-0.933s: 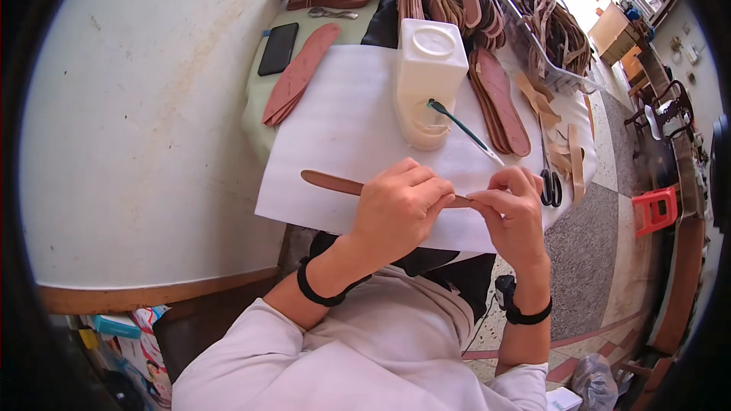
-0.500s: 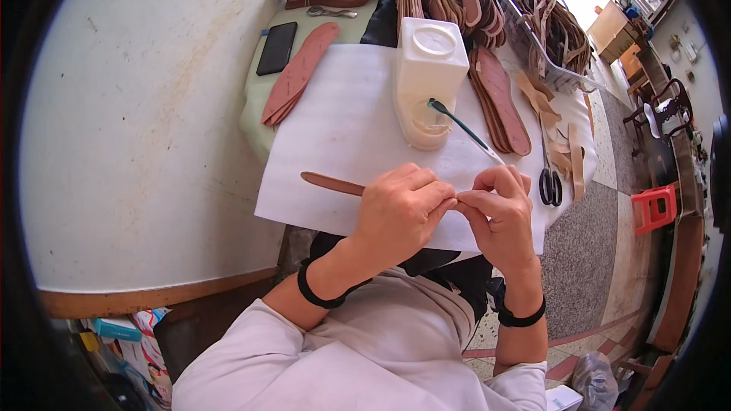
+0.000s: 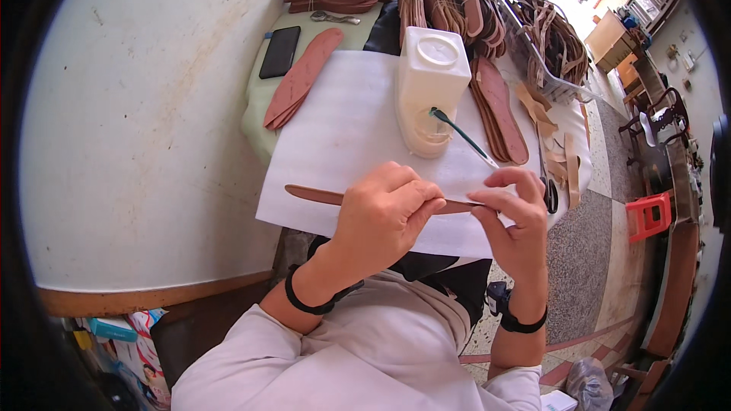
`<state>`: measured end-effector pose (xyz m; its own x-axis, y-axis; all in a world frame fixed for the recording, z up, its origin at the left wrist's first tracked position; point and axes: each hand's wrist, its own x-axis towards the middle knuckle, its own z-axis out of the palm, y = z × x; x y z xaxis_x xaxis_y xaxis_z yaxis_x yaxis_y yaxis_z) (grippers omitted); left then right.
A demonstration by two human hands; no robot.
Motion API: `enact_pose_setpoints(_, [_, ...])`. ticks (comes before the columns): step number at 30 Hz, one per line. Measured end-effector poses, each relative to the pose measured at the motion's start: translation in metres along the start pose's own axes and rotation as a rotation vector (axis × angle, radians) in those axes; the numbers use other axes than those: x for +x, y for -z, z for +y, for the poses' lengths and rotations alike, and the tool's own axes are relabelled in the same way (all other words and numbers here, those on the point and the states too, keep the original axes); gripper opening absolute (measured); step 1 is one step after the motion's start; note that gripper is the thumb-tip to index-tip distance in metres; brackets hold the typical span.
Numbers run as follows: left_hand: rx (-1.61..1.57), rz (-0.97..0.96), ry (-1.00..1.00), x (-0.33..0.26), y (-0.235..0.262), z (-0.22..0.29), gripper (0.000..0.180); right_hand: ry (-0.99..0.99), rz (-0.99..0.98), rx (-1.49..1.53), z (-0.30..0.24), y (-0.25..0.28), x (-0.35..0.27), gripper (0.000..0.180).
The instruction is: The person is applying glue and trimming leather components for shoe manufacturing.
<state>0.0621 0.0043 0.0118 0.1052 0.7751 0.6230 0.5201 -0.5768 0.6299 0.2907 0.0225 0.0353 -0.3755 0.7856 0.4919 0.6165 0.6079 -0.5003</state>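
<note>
From where I watched, the phone (image 3: 279, 51) and the loose soles (image 3: 303, 76) lay untouched at the left. The brown strap (image 3: 314, 195) lay across the white paper (image 3: 343, 129), its left end free. I judged the work midway: the stacks behind looked unfinished. My left hand (image 3: 384, 213) was curled, thumb and fingers pinching the strap; my right hand (image 3: 518, 217) pinched its other end, wrist bent. The brush (image 3: 461, 135) rested in the white jug (image 3: 430, 87).
</note>
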Motion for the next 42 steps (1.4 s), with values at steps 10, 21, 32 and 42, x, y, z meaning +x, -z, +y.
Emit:
enact_pose_setpoints(10, [-0.08, -0.088, -0.01, -0.005, 0.009, -0.004, 0.01, 0.03, 0.094, -0.041, 0.0, -0.002, -0.007, 0.012])
enact_pose_setpoints(21, [-0.083, -0.107, 0.009, -0.01, 0.015, -0.02, 0.007, -0.037, 0.239, 0.077, 0.009, 0.002, -0.019, 0.01])
enact_pose_setpoints(32, [-0.036, -0.066, -0.061, 0.002, -0.006, 0.002, 0.011, -0.065, 0.182, 0.122, 0.004, -0.026, -0.022, 0.009])
enact_pose_setpoints(42, [-0.12, -0.168, -0.003, -0.004, 0.001, -0.008, 0.007, -0.198, 0.095, 0.287, 0.023, -0.011, -0.032, 0.01])
